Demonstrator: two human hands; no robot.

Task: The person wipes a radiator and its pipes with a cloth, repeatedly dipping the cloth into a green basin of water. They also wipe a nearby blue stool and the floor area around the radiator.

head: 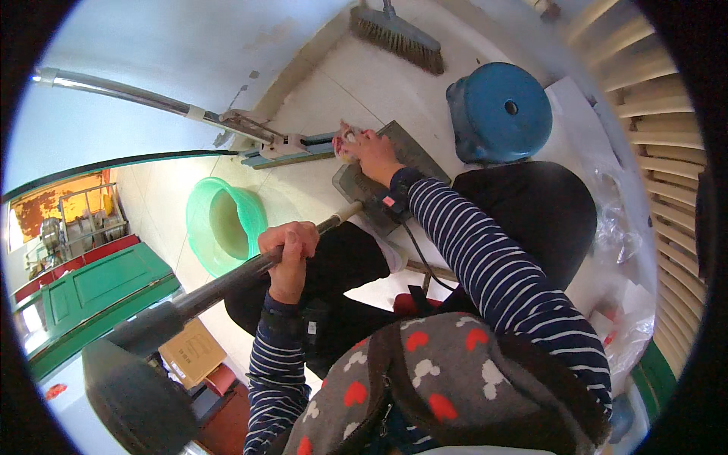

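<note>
My left hand [290, 253] is closed around the long dark handle [227, 290] of a dustpan. The handle runs from a broad black end at the lower left, close to the camera, down to the grey dustpan pan [418, 153] on the floor. Over the pan reaches my right hand [375, 156], its fingers on a small crumpled piece of white and pink litter [344, 142], probably a wrapper. Just beside that litter lies the head of a squeeze mop [290, 149], whose chrome pole [131, 95] slants up along the wall.
A green plastic basin [196, 227] stands on the tiles at left. Beyond the pan are a blue plastic stool [489, 114] and a broom head [398, 37]. Clear plastic sheeting [617, 227] lies at right beside a slatted cream surface [665, 148]. A cardboard box [193, 352] sits lower left.
</note>
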